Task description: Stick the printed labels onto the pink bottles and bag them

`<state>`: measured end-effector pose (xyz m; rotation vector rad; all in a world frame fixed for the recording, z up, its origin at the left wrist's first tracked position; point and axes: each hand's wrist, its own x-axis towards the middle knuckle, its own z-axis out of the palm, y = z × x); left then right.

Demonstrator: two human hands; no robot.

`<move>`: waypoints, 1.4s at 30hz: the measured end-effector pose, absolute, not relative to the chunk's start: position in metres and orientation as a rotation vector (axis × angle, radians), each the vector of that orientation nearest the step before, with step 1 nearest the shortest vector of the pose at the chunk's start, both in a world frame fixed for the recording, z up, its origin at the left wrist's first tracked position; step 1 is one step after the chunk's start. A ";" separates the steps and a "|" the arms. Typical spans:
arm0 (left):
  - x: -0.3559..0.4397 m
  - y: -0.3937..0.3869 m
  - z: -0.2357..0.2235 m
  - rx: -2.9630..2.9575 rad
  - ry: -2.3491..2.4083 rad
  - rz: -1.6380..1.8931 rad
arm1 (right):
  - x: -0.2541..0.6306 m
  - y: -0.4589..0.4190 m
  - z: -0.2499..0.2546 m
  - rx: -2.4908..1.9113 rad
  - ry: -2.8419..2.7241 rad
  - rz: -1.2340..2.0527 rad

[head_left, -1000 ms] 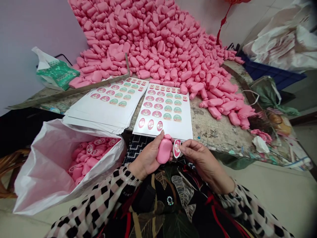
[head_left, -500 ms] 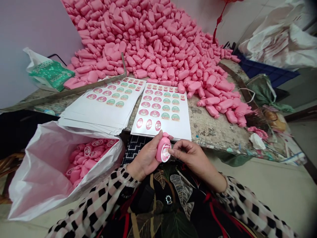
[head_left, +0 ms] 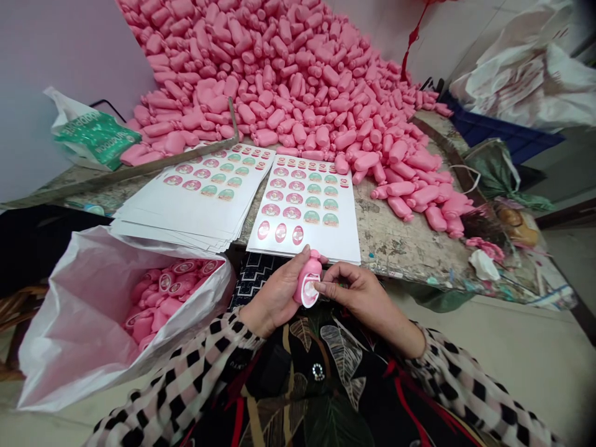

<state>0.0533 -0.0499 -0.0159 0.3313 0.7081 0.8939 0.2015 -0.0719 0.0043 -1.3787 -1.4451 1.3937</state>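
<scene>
The left hand (head_left: 279, 292) pinches a pink bottle (head_left: 308, 270); the right hand (head_left: 358, 292) presses its thumb on the oval sticker (head_left: 310, 290) on the bottle's front. Left of the hands, a white bag (head_left: 88, 310) holds stickered bottles (head_left: 162, 304). Just beyond them, sticker sheets (head_left: 302, 211) lie on the tabletop (head_left: 386, 230); farther, plain bottles (head_left: 270, 81) are heaped.

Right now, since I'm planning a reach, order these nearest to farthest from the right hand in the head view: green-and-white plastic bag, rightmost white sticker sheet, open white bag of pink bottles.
1. Rightmost white sticker sheet, ahead of the right hand, slightly left.
2. Open white bag, lower left.
3. Green-and-white plastic bag, far left.
</scene>
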 end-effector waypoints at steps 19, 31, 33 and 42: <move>0.051 -0.047 -0.022 0.198 0.687 0.886 | 0.203 -0.072 0.003 -1.352 -1.349 1.525; 0.053 -0.049 -0.025 0.235 0.683 0.828 | 0.199 -0.075 -0.002 -1.392 -1.415 1.340; 0.052 -0.050 -0.025 0.259 0.693 0.826 | 0.199 -0.075 -0.003 -1.391 -1.440 1.309; 0.052 -0.050 -0.023 0.335 0.719 0.782 | 0.202 -0.076 -0.010 -1.403 -1.540 1.220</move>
